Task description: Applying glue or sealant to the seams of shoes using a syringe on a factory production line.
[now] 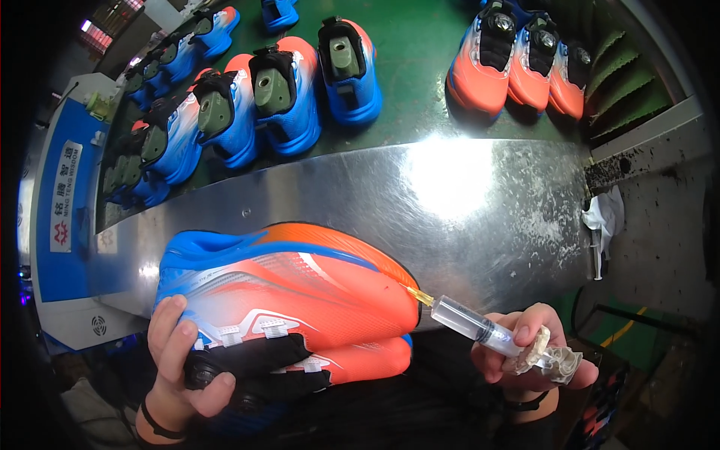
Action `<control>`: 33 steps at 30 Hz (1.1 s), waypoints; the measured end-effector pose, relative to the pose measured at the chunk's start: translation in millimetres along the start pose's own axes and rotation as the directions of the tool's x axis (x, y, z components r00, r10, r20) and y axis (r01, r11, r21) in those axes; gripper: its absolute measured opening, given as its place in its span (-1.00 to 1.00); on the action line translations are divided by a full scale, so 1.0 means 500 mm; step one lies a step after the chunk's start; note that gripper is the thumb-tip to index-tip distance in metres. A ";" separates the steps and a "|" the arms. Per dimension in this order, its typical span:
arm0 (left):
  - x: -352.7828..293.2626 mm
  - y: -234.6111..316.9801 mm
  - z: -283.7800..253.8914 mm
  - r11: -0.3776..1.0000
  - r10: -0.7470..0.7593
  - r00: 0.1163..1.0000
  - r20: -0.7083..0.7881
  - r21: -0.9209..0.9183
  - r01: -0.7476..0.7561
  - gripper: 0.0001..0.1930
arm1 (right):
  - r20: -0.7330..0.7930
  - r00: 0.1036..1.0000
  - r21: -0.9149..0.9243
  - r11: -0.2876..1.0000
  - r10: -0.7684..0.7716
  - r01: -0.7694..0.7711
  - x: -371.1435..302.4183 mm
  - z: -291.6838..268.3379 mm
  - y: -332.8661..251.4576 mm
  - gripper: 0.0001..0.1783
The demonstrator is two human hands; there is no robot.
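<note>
My left hand (174,360) is closed around the heel and collar side of a coral and blue running shoe (330,292), which lies on its side with the sole edge up and the toe to the right. A second matching shoe (375,360) shows just beneath it. A clear syringe (459,319) is gripped in my right hand (525,349). Its yellow needle tip touches, or nearly touches, the toe where the upper meets the orange sole. Crumpled pale wrapping covers the plunger end.
Behind the steel bench edge (330,184), several matching shoes (281,105) with green lasts stand on a green conveyor belt (409,67). Three more shoes (480,75) stand at its right. A white cloth (604,214) hangs at the right edge; a blue-white machine (64,202) stands left.
</note>
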State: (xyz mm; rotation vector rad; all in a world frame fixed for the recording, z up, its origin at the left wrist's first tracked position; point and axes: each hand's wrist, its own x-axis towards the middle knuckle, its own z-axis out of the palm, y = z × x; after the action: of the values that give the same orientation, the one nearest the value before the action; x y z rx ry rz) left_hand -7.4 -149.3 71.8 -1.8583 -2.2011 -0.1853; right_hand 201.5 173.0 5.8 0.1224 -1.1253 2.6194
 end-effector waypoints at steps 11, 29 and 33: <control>-0.001 0.001 0.005 0.999 -0.025 1.000 -0.008 -0.043 0.024 -0.53 | -0.035 0.998 0.041 0.998 -0.054 0.055 -0.038 0.003 0.000 0.03; 0.004 -0.009 0.001 0.997 0.001 0.999 -0.041 -0.073 -0.004 -0.56 | -0.006 0.999 -0.321 0.946 -0.049 0.045 -0.046 0.025 -0.025 -0.09; 0.021 -0.017 -0.006 0.984 -0.045 0.998 -0.040 -0.173 0.038 -0.58 | 0.137 0.965 -0.147 0.959 -0.222 0.242 -0.037 -0.020 -0.026 0.04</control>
State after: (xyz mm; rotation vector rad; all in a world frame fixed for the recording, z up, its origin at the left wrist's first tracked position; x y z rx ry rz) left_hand -17.1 -141.4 78.1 -1.8761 -2.2585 -0.4332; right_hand 223.1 184.3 4.4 0.3593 -1.2750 2.3300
